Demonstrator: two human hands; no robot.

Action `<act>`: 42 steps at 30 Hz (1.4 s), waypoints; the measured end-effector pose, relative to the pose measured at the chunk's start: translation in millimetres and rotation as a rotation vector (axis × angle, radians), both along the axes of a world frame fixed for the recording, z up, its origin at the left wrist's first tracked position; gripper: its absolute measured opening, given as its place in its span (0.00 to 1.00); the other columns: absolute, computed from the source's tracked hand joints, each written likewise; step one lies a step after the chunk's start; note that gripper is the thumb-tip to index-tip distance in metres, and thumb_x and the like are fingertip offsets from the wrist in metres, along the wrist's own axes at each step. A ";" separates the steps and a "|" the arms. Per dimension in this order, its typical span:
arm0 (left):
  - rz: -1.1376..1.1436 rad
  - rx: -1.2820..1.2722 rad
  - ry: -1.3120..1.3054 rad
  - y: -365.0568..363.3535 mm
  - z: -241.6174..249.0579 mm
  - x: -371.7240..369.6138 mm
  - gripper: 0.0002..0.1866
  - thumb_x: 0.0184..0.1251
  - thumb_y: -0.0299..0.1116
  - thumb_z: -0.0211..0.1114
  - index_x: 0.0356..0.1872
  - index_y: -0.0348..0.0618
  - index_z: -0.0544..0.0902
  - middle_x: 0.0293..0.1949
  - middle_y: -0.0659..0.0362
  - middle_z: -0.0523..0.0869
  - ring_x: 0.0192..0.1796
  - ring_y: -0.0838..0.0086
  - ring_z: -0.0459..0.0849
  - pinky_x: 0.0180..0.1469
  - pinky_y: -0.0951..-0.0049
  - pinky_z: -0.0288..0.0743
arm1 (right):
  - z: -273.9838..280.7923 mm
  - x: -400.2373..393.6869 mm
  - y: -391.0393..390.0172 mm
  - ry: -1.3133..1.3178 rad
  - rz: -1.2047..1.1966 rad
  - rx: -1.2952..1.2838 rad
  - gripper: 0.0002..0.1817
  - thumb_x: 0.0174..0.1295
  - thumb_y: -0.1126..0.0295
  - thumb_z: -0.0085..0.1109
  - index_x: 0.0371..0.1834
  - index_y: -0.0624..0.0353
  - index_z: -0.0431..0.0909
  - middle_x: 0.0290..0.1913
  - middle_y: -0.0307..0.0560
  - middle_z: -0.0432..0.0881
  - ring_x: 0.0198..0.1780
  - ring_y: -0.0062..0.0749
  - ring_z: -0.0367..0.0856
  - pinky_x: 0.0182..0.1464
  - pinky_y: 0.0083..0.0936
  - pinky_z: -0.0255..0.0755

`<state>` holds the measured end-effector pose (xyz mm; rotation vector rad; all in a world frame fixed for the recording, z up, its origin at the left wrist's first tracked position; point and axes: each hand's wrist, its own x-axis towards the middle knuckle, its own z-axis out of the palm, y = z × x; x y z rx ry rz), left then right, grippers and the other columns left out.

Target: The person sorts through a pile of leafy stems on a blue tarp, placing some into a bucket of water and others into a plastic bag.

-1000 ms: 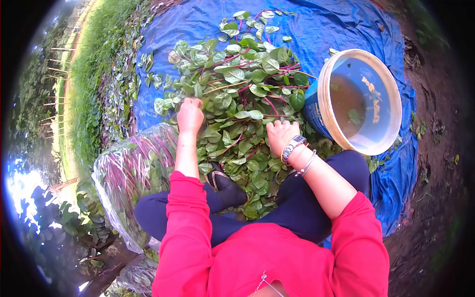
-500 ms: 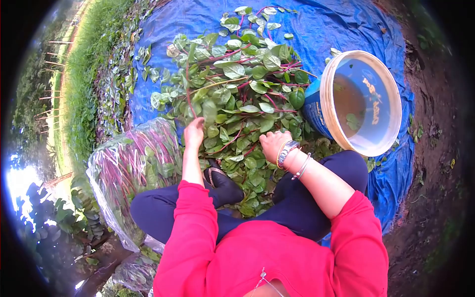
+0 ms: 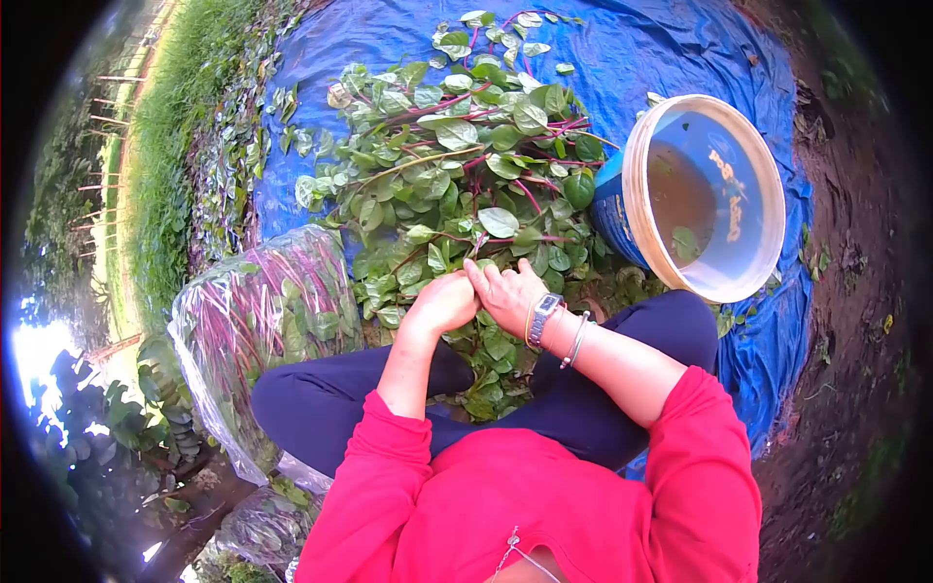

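My left hand (image 3: 444,303) and my right hand (image 3: 510,299) meet over the near edge of a heap of leafy greens (image 3: 428,185) with red-purple stems, which looks like Malabar spinach. A leafy stem (image 3: 479,245) rises from between the two hands, topped by a broad pale leaf. My left fingers are curled and partly hidden against my right hand. The right hand, wearing a watch and bracelets, is closed around the stem's lower part, and its grip is only partly visible. More leaves (image 3: 494,355) lie below the hands, between my legs.
A blue bucket (image 3: 637,194) with a pale rim and some murky water stands right of the heap. On the left is a clear plastic bag (image 3: 262,321) packed with red-stemmed greens. Blue tarp (image 3: 641,49) spreads underneath, with muddy soil (image 3: 846,291) beyond it at right.
My left hand has moved right and nearer to me, bringing the long stem it held upright over to my right hand. My right hand has shifted slightly left.
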<state>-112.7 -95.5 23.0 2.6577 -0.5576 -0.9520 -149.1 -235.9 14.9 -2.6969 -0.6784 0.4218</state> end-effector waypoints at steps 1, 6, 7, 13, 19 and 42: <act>-0.074 -0.106 0.113 4.7 1.6 1.3 0.11 0.54 0.30 0.52 0.34 0.35 0.77 0.37 0.45 0.81 0.41 0.52 0.79 0.42 0.59 0.71 | -6.9 -2.6 0.2 0.002 -0.004 0.004 0.23 0.58 0.67 0.45 0.58 0.57 0.64 0.40 0.43 0.76 0.38 0.36 0.79 0.51 0.51 0.61; 0.107 -0.235 0.277 26.2 13.5 14.5 0.15 0.53 0.41 0.62 0.32 0.38 0.80 0.26 0.54 0.82 0.31 0.69 0.80 0.36 0.69 0.73 | -17.0 -2.6 2.0 -0.067 0.066 0.067 0.11 0.57 0.58 0.50 0.34 0.53 0.73 0.27 0.42 0.77 0.32 0.35 0.79 0.42 0.43 0.66; 0.169 -0.265 0.341 30.6 14.5 17.6 0.14 0.52 0.40 0.64 0.33 0.40 0.81 0.29 0.55 0.83 0.33 0.72 0.80 0.38 0.71 0.73 | -15.0 -0.1 2.4 -0.017 0.094 0.076 0.11 0.57 0.58 0.50 0.32 0.53 0.74 0.25 0.41 0.78 0.32 0.35 0.79 0.42 0.42 0.66; 0.373 0.275 -0.674 51.0 5.0 24.4 0.14 0.52 0.35 0.64 0.41 0.45 0.79 0.47 0.50 0.72 0.50 0.59 0.72 0.48 0.64 0.71 | -11.8 -3.4 -2.9 0.151 0.137 -0.073 0.08 0.56 0.64 0.48 0.31 0.52 0.76 0.25 0.42 0.81 0.34 0.35 0.80 0.39 0.37 0.66; 0.145 -0.420 0.228 15.7 -12.8 9.6 0.16 0.65 0.42 0.51 0.42 0.42 0.78 0.39 0.51 0.81 0.43 0.57 0.79 0.46 0.64 0.72 | -8.8 -3.8 -0.6 0.097 0.026 -0.021 0.07 0.54 0.68 0.47 0.32 0.54 0.75 0.27 0.43 0.81 0.32 0.36 0.81 0.40 0.40 0.67; -0.254 0.186 -0.412 -35.4 -142.0 8.4 0.14 0.56 0.34 0.55 0.45 0.57 0.74 0.31 0.61 0.81 0.39 0.67 0.81 0.46 0.55 0.62 | -9.6 -5.4 -3.7 0.248 0.170 -0.117 0.11 0.52 0.66 0.51 0.36 0.54 0.79 0.27 0.44 0.82 0.32 0.38 0.82 0.35 0.31 0.75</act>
